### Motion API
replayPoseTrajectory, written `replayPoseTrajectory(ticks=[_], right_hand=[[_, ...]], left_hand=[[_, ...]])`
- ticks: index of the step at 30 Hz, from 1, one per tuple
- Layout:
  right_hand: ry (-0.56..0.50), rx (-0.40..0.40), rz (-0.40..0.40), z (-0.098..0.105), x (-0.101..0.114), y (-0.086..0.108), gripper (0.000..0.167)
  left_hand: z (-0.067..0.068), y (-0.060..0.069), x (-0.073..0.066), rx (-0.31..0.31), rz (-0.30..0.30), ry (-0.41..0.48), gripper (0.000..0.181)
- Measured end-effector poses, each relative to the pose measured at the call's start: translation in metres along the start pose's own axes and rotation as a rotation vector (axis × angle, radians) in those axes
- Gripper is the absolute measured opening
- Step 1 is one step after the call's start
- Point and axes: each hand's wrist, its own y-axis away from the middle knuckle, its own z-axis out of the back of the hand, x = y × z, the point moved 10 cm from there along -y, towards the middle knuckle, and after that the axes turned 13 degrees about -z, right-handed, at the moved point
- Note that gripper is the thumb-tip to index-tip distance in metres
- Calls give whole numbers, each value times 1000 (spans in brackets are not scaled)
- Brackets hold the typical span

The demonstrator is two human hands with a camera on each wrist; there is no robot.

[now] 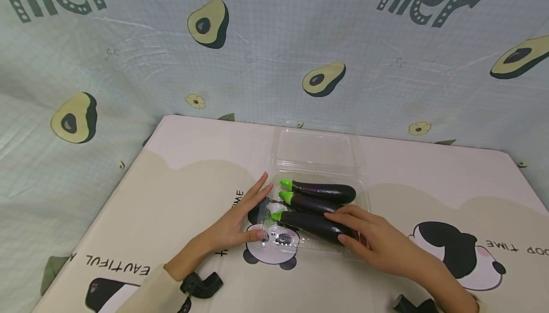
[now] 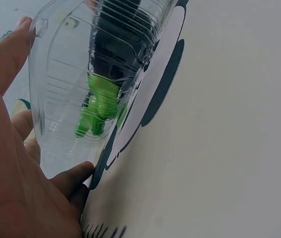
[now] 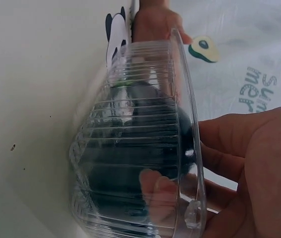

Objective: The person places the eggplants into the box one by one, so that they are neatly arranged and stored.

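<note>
Three dark eggplants with green stems, the back one [image 1: 323, 190], the middle one [image 1: 310, 202] and the front one [image 1: 315, 226], lie side by side in a clear plastic box [image 1: 365, 191]. My right hand [image 1: 383, 244] grips the right end of the front eggplant between thumb and fingers. In the right wrist view my right hand [image 3: 264, 168] reaches over the rim, and fingertips show through the box wall [image 3: 125, 163]. With fingers spread, my left hand [image 1: 231, 227] rests against the box's left side. Green stems [image 2: 101, 99] show through the plastic in the left wrist view.
The box's clear lid [image 1: 317, 146] stands raised at the back. A printed cloth [image 1: 193, 227] with panda and dog pictures covers the table. An avocado-patterned curtain [image 1: 266, 32] hangs behind it.
</note>
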Motion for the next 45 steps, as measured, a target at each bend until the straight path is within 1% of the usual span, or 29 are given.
replayPoseTrajectory(ticks=[5,12,21,32,45], right_hand=[[28,4,37,-2,2,1,43],[48,7,81,-1,6,1,49],[68,23,65,-3,5,1,48],[98,-7,81,0,6,-1,45],[122,-21,70,0,5,-1,43]], left_hand=[[0,0,0,2,8,2,84],[1,0,0,-2,9,2,85],[0,-1,0,-2,10,6,86],[1,0,1,-1,-4,-2,85],[0,0,0,1,13,1,85]])
